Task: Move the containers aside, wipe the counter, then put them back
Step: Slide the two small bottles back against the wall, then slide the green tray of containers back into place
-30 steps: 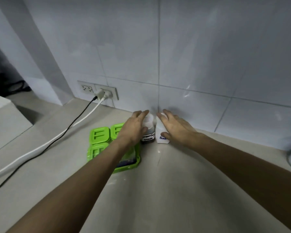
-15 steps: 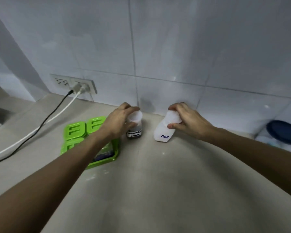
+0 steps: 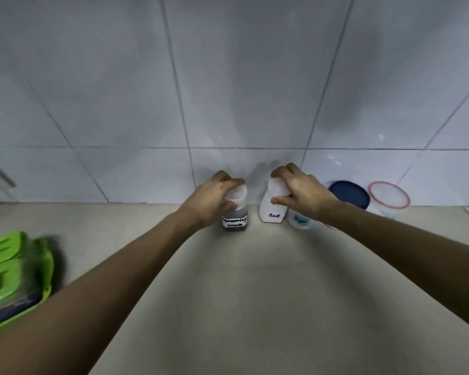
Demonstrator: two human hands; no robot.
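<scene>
Presently I observe the dark seasoning sauce bottle point(image 3: 234, 216) and white salt bottle point(image 3: 273, 208) standing just beside each other on the tabletop point(image 3: 255, 293), near the tiled wall point(image 3: 228, 90). My left hand point(image 3: 211, 198) has its fingers closed around the sauce bottle's cap; my right hand point(image 3: 303, 193) grips the salt bottle's top. A blue-lidded container point(image 3: 349, 194) stands rightward; a green tray point(image 3: 14, 277) lies far left.

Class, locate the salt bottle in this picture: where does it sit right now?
The salt bottle stands by the tiled wall at the counter's back, gripped by the right hand, between the sauce jar and a blue-labelled tub.
</scene>
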